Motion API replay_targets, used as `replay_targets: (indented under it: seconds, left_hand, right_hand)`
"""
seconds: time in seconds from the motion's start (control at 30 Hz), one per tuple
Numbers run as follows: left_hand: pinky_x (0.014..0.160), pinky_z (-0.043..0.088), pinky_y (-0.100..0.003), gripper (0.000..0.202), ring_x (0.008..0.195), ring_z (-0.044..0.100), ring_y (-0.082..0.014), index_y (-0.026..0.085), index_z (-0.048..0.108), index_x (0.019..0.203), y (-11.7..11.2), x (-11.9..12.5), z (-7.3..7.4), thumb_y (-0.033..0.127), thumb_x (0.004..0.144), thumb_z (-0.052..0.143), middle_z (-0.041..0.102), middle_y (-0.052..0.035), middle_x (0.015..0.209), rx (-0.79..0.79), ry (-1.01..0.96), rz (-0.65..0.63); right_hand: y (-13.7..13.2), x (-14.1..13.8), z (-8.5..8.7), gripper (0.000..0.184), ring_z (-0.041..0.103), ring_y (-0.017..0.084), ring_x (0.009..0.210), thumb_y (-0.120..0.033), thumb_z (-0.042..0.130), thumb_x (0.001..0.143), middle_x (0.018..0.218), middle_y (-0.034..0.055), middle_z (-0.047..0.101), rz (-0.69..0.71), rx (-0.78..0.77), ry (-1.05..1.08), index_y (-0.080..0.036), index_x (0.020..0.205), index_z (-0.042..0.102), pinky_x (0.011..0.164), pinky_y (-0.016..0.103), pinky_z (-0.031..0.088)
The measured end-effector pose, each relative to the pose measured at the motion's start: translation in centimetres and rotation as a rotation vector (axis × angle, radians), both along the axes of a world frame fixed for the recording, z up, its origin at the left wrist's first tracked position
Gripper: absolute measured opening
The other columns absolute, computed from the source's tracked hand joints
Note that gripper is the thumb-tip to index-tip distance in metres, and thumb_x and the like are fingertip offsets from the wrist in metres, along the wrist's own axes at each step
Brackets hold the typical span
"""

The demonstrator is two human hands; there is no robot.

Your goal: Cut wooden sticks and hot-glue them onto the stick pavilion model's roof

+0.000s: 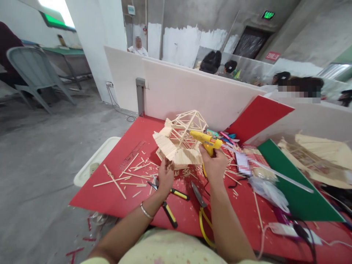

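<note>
A model building of thin wooden sticks [187, 156] stands on the red tabletop [110, 196], with flat slatted panels around its lower part and an open stick frame above. My left hand [165, 175] pinches the near left edge of the model, its fingertips partly hidden. In my right hand [215, 163] is a yellow hot glue gun [203, 138], held over the model's right side with its nozzle pointing left. A long translucent glue stick [283, 177] runs out of its back. Pliers with yellow-and-black handles [180, 194] lie beneath my left wrist.
Scissors with yellow handles [198, 195] lie between my forearms. Loose sticks [134, 178] and chips litter the left side. To the right are a plastic bag [271, 192], a green board [299, 183] and a power strip [284, 229]. A white partition [187, 88] borders the back; people sit beyond it.
</note>
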State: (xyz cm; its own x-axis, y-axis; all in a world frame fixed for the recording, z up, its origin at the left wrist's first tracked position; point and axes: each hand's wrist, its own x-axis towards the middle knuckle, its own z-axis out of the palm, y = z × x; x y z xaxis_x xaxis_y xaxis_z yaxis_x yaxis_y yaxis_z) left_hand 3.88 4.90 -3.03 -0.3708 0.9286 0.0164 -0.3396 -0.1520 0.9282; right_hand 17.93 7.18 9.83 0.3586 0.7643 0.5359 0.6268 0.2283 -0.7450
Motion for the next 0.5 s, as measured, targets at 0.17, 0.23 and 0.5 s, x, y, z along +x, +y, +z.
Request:
replay_targets:
  seconds: [0.17, 0.23, 0.5]
  left_hand:
    - [0.104, 0.045, -0.039, 0.042, 0.119, 0.060, -0.0241, 0.018, 0.058, 0.121, 0.1, 0.7, -1.0, 0.026, 0.080, 0.067, 0.063, -0.0133, 0.125, -0.006, -0.036, -0.059]
    - [0.106, 0.044, -0.040, 0.040, 0.120, 0.059, -0.0245, 0.018, 0.059, 0.119, 0.1, 0.9, -1.2, 0.027, 0.080, 0.067, 0.063, -0.0135, 0.126, 0.023, -0.012, -0.092]
    - [0.099, 0.047, -0.038, 0.031, 0.108, 0.063, -0.0238, 0.017, 0.066, 0.107, -0.6, 1.9, -0.9, 0.028, 0.078, 0.070, 0.069, -0.0109, 0.111, 0.004, 0.112, -0.096]
  right_hand:
    - [-0.2, 1.4, -0.9, 0.048, 0.055, 0.016, 0.061, -0.058, 0.072, 0.073, 0.075, 0.0036, 0.068, 0.025, -0.079, 0.119, -0.013, 0.087, 0.074, 0.061, 0.029, 0.043]
    - [-0.6, 1.8, -1.0, 0.046, 0.057, 0.017, 0.063, -0.057, 0.072, 0.073, 0.076, 0.0050, 0.069, -0.012, -0.058, 0.059, -0.013, 0.087, 0.074, 0.063, 0.030, 0.044]
    - [-0.5, 1.8, -0.4, 0.039, 0.060, 0.020, 0.072, -0.054, 0.067, 0.080, 0.078, 0.0067, 0.068, -0.042, 0.089, -0.098, -0.015, 0.084, 0.073, 0.071, 0.032, 0.046]
